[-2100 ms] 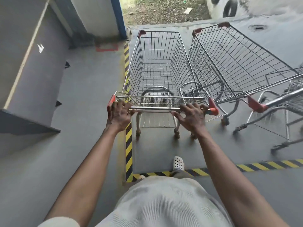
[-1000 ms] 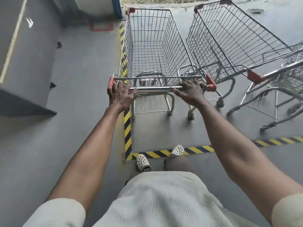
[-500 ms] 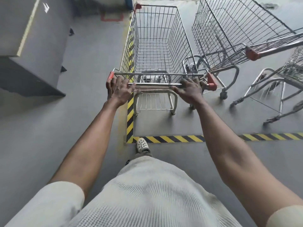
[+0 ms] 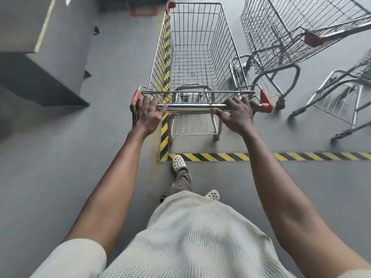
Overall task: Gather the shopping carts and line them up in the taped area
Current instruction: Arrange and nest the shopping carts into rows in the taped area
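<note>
On the cart handle (image 4: 192, 106), left hand (image 4: 147, 115) and right hand (image 4: 239, 116) stay clamped.

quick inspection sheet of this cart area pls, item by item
surface: grey floor, yellow-black tape marking a corner
job's things: cart inside the tape corner, along its left strip; second cart angled at its right; third cart partly in view, far right
clutter: nothing seen
hands: left hand and right hand both grip the cart's handle
cables: nothing seen
surroundings: grey block at left; red floor mark ahead
</note>
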The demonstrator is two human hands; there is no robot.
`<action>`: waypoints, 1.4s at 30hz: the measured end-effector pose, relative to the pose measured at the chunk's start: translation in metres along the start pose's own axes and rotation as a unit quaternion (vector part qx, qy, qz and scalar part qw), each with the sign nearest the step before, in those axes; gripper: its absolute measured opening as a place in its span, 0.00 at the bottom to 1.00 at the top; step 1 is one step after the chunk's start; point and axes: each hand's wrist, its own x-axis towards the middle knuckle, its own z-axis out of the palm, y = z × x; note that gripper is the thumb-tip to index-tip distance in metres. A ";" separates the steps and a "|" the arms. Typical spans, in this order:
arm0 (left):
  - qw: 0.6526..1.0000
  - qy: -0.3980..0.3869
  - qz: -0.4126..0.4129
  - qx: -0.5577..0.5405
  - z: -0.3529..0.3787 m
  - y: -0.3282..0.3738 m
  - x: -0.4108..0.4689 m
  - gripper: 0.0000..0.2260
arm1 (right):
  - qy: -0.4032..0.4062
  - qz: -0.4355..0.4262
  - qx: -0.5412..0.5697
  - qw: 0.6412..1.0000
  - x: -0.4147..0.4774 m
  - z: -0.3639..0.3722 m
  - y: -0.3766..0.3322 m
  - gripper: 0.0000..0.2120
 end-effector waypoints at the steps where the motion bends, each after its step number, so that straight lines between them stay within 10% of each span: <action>1: 1.000 0.000 0.000 0.001 0.002 0.000 -0.007 0.20 | 0.016 -0.005 0.001 1.000 -0.007 -0.001 -0.001 0.30; 37: 0.999 0.048 -0.001 -0.010 0.016 0.008 -0.099 0.20 | -0.011 -0.001 -0.022 1.000 -0.093 -0.004 0.008 0.29; 42: 0.995 0.077 -0.024 -0.055 0.017 0.045 -0.098 0.19 | 0.143 -0.005 0.092 0.985 -0.103 -0.022 0.020 0.20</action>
